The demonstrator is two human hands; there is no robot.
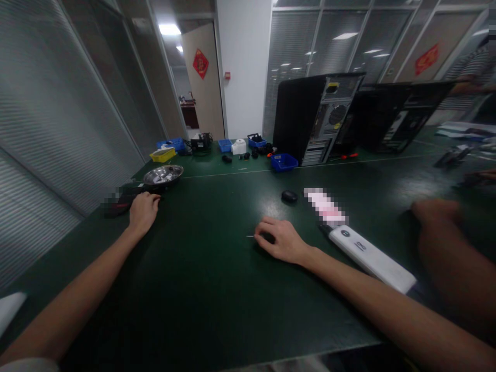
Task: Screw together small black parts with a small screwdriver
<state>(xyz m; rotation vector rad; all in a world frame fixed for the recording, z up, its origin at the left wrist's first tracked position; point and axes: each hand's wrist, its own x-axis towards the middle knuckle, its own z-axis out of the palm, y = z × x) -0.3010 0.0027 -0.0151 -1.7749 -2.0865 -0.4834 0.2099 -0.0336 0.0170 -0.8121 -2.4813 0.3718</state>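
Note:
My right hand point(281, 240) is over the middle of the green table point(194, 289), thumb and forefinger pinched together on a thin, pale, pin-like piece point(250, 236) that points left. Further left, my left hand point(144, 212) rests with its fingers closed by the near side of a shiny metal bowl point(176, 174). A small dark bit shows at its fingertips, too unclear to name. The bowl contains small pale pieces. Beyond my right hand lies a black computer mouse point(289, 196).
A white power bank point(372, 258) and a blurred-out phone-like thing point(323, 205) lie right of my right hand. Another person's blurred arm point(445, 232) reaches in at the right. Behind stand a blue tray point(284, 162), black computer cases point(294, 116) and a yellow tray point(163, 155).

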